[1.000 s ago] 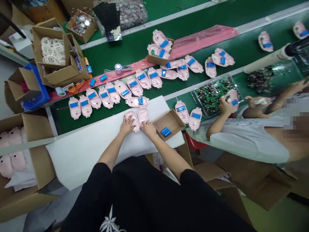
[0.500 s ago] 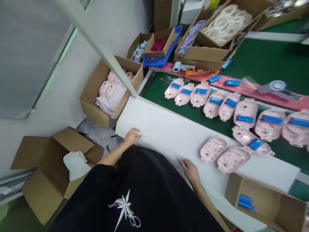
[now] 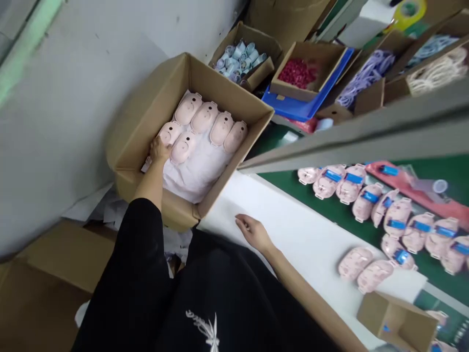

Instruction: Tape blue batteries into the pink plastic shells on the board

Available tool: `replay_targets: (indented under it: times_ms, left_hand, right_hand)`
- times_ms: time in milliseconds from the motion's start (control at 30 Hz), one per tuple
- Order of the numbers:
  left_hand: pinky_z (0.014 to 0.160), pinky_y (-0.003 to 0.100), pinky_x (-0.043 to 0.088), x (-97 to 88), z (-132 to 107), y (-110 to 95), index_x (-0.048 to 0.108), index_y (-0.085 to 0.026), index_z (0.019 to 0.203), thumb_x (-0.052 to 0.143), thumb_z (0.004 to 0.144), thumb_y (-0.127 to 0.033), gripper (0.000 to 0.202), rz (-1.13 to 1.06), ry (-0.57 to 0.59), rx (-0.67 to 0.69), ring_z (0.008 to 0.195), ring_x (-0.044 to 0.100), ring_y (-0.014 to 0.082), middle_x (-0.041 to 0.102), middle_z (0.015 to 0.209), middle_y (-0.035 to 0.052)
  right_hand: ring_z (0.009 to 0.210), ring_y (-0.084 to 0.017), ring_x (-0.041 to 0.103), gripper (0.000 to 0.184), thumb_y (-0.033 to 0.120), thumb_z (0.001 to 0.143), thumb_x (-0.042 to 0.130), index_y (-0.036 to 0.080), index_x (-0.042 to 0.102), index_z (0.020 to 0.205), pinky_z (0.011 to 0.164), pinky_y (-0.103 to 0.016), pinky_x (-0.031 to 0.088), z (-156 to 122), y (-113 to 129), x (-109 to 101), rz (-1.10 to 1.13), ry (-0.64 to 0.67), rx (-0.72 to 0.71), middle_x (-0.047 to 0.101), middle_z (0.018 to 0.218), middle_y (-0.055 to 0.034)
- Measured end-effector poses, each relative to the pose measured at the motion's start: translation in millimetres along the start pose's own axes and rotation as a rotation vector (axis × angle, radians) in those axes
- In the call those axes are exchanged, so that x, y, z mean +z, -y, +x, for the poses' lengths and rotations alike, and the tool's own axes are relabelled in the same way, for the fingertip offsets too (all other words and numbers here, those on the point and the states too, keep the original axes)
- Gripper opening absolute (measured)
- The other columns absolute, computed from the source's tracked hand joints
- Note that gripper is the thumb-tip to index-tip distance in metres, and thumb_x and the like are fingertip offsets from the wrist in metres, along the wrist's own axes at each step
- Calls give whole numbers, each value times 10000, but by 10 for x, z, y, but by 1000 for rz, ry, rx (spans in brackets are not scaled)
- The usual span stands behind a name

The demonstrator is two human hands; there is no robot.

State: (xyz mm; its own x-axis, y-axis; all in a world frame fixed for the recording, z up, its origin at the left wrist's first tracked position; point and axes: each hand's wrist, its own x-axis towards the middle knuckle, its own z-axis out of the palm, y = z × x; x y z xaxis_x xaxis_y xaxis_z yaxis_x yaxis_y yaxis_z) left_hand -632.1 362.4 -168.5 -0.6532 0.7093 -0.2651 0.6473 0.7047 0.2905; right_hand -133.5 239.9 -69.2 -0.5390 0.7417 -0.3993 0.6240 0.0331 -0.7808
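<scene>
Since half a second ago, the left hand (image 3: 159,150) has gone from the near end of the white sheet (image 3: 289,215) into the big carton (image 3: 223,90), and the head view has swung round towards that carton.

From the head camera, the left hand's fingers are bent over the lower end of a pink shell (image 3: 170,131) near the carton's left wall, touching it; I cannot tell whether they have closed into a grip. Five more pink shells lie close by, four of them in a slanting row, with white paper (image 3: 205,171) beneath and beside them.

The right hand (image 3: 254,233) is at the white sheet, fingers loosely curled, with a narrow gap by the thumb and nothing seen in it. I cannot tell whether it touches the sheet.

Farther along the sheet, two patterned shells (image 3: 353,262) lie side by side, near a small box (image 3: 414,315). Beyond them, on the green desk (image 3: 286,185), runs a line of open shells (image 3: 362,205) carrying blue packs (image 3: 370,197). Behind the carton stand a box of pale blue cups (image 3: 240,61) and a box of red pieces (image 3: 297,73) on a blue tray (image 3: 289,105).
</scene>
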Motion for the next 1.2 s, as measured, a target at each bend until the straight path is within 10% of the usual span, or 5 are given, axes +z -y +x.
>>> replay_targets:
  times_ms: [300,467,767,967,1200]
  left_hand:
    - [1124,601,372,-111,-9,-111,425,-135,1430,847,733,-423,864,-10,-205,-48,1315,451,436,462,1420,243]
    - [1127,573,410,-588,-596,104,486,-136,1346,830,735,-589,834,-312,-249,-26,1321,498,408,521,1380,227]
    - [1112,486,439,-628,-2575,121,733,-283,962,650,955,-378,126,-704,236,777,1148,647,267,753,1039,45]
    - [1047,561,420,743,-3453,-1387,796,-296,953,659,943,-283,138,-375,586,1371,1164,611,311,790,1118,47]
    - [1104,489,444,2222,-3885,-3114,787,-239,924,571,903,-114,251,-84,702,1579,1209,605,253,782,1109,64]
  right_hand:
    - [1532,-374,291,777,229,896,779,121,402,1568,1233,-582,310,3590,1431,801,-352,54,-156,364,1643,-131]
    - [1424,-320,360,1012,430,644,965,41,503,1457,1214,-538,316,4253,1604,1021,-385,49,56,437,1522,-210]
    - [1035,-233,646,304,428,963,695,176,690,1134,965,-377,514,750,415,-135,-166,-278,-192,722,1095,-106]
    - [817,-221,701,341,469,928,677,206,743,1135,760,-291,508,-1739,-920,-598,-68,-588,698,770,912,-50]
    - [1199,-289,576,345,267,1015,509,148,683,1288,1076,-387,423,-1971,-2242,-1168,-274,-836,748,702,1310,-145]
